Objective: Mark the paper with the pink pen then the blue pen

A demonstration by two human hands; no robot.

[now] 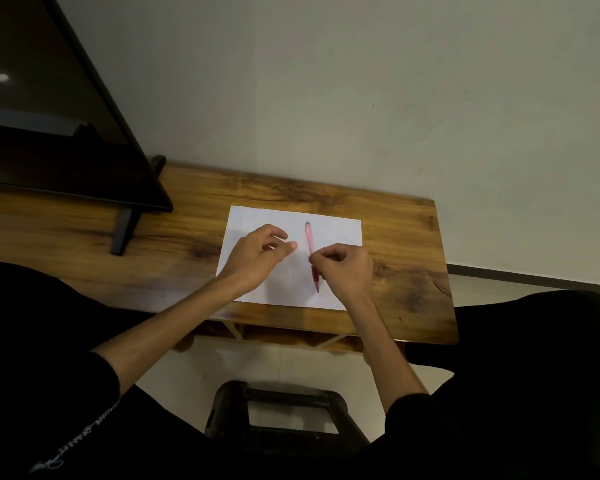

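A pale wall [361,81] fills the far half of the view, and a wooden table [84,244] stands against it, running from the left edge to a corner on the right. On the far left of the table stands a dark flat screen [49,116], its black foot [123,233] reaching toward the near edge. The person's legs in black cloth [520,393] frame the near corners, with a dark stool [288,414] on the pale floor between them. A white sheet of paper [336,233] lies flat near the table's right end, close to the near edge. The left hand [257,258] hovers over the left half of the sheet, its fingers loosely curled and its thumb close to the forefinger, with nothing between them. The right hand [343,271] is over the right half, its curled fingertips at the middle of a pink pen [309,239]; whether they pinch the pen or only touch it I cannot tell. The pen lies on the sheet, pointing far to near, with its darker red end nearest the person.
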